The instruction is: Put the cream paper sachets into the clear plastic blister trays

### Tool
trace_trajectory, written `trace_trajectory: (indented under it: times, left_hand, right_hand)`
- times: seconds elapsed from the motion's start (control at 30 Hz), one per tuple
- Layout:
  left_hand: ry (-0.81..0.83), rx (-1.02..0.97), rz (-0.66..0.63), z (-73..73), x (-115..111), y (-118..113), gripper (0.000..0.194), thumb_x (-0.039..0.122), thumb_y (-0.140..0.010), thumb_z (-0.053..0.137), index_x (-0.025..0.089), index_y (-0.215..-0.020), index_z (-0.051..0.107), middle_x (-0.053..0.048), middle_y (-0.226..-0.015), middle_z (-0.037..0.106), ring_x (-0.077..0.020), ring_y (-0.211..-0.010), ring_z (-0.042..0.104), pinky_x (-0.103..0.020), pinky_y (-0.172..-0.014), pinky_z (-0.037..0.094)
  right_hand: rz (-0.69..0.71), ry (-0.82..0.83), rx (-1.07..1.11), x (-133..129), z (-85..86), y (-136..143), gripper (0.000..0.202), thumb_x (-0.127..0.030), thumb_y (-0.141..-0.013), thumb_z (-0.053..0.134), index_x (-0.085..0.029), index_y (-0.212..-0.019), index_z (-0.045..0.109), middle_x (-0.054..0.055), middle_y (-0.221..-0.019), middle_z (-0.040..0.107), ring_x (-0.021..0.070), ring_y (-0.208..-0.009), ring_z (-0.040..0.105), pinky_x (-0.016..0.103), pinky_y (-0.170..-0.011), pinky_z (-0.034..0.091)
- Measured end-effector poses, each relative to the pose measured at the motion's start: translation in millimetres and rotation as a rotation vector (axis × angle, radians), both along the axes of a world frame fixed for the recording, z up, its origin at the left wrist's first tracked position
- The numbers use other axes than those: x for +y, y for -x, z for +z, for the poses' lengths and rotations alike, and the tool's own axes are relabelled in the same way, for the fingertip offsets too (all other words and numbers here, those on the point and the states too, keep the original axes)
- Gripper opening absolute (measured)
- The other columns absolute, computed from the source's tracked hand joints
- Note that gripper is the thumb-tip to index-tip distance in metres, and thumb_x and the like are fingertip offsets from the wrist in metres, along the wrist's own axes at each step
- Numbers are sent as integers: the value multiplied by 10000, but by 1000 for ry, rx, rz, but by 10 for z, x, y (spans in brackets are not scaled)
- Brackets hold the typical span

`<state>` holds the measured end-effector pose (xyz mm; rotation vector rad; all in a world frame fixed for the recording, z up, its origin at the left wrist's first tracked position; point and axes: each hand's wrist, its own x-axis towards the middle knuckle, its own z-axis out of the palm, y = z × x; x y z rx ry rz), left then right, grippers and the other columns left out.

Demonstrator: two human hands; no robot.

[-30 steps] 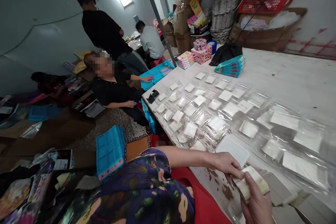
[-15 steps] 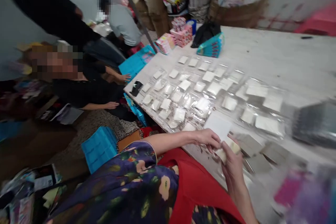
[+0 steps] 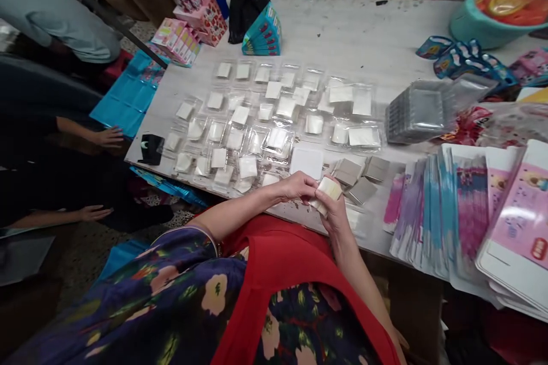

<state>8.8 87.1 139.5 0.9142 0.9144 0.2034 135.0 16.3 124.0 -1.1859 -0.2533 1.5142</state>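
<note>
Close to the table's near edge, my right hand (image 3: 337, 214) is wrapped round a small stack of cream-white square papers (image 3: 329, 187). The fingers of my left hand (image 3: 299, 187) pinch at the left side of that stack. Just beyond my hands lies a flat white square tray (image 3: 306, 163). Several grey-brown flat squares (image 3: 347, 171) lie to the right of it. Clear plastic trays, many bearing a white paper square (image 3: 248, 167), spread over the table to the left and ahead.
Stacked clear plastic trays (image 3: 422, 111) stand at the right, behind fanned printed cards (image 3: 454, 199). A teal tub (image 3: 464, 20) is at the far right. Pink boxes (image 3: 177, 40), a black bag (image 3: 248, 11) and blue packets (image 3: 263, 31) stand at the far left. A co-worker's hand (image 3: 109, 137) is beyond the left edge.
The view has swung right and levelled, bringing the printed cards and teal tub into clear sight. Both my hands stay on the paper stack, which now shows more of its face.
</note>
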Motion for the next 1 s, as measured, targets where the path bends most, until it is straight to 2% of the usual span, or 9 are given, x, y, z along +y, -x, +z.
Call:
trace_trajectory:
  times: [0.17, 0.27, 0.33, 0.4, 0.5, 0.57, 0.7, 0.83, 1.0]
  left_hand:
    - [9, 15, -6, 22, -12, 22, 140, 211, -666, 658, 117, -604, 575, 62, -485, 509, -44, -457, 481, -170, -490, 431]
    - [4, 126, 61, -67, -3, 87, 86, 177, -669, 660, 126, -659, 592, 68, -510, 524, -51, -472, 505, -180, -516, 450]
    - [-11, 188, 102, -155, -17, 141, 66, 167, -676, 647, 134, -681, 590, 72, -523, 521, -59, -482, 523, -186, -520, 458]
    - [-11, 196, 90, -238, -46, 185, 90, 194, -684, 646, 146, -745, 600, 69, -551, 528, -71, -507, 544, -189, -520, 454]
    - [-52, 197, 25, -318, -59, 218, 287, 296, -654, 708, 168, -891, 608, 76, -589, 518, -70, -514, 504, -182, -502, 399]
    - [-122, 239, -22, -339, -20, 226, 359, 358, -641, 732, 163, -918, 614, 74, -616, 507, -65, -533, 461, -184, -509, 364]
    - [-253, 282, -164, -336, 138, 222, 413, 335, -654, 719, 161, -1019, 634, 60, -707, 529, -85, -635, 483, -190, -568, 366]
    - [-379, 406, -339, -327, 262, 182, 386, 232, -679, 648, 166, -1059, 641, 53, -704, 535, -102, -657, 502, -197, -579, 368]
    - [-466, 475, -454, -341, 294, 111, 339, 246, -719, 602, 182, -1050, 641, 45, -703, 558, -107, -641, 509, -201, -573, 363]
  right_hand:
    - [3, 128, 60, -37, -47, -25, 661, -210, -517, 812, -255, -1135, 580, -23, -884, 656, 140, -684, 624, 243, -573, 541]
    - [-30, 141, -2, -10, -150, -47, 652, -210, -513, 794, -255, -1134, 598, -13, -931, 648, 138, -720, 617, 224, -585, 540]
    - [7, 153, -88, 8, -229, -44, 683, -217, -502, 796, -246, -1152, 591, 0, -927, 636, 140, -701, 597, 198, -517, 502]
    - [44, 134, -188, 15, -303, -23, 735, -246, -487, 811, -241, -1181, 569, -5, -901, 616, 130, -679, 565, 190, -505, 477]
    - [119, 143, -384, 10, -389, 34, 752, -308, -498, 818, -230, -1195, 548, -14, -878, 584, 116, -667, 520, 187, -520, 449]
    - [182, 147, -473, -1, -421, 69, 727, -338, -529, 793, -219, -1200, 537, -9, -883, 573, 122, -670, 510, 200, -525, 438]
    - [244, 141, -503, -38, -430, 85, 717, -359, -549, 748, -220, -1212, 516, -7, -885, 570, 143, -688, 516, 234, -558, 445]
    - [229, 150, -532, -68, -423, 55, 725, -370, -541, 752, -215, -1211, 523, -8, -873, 570, 151, -701, 517, 242, -578, 442]
    - [148, 178, -513, -91, -456, 27, 722, -348, -537, 765, -221, -1213, 544, -25, -835, 553, 128, -668, 493, 215, -541, 426]
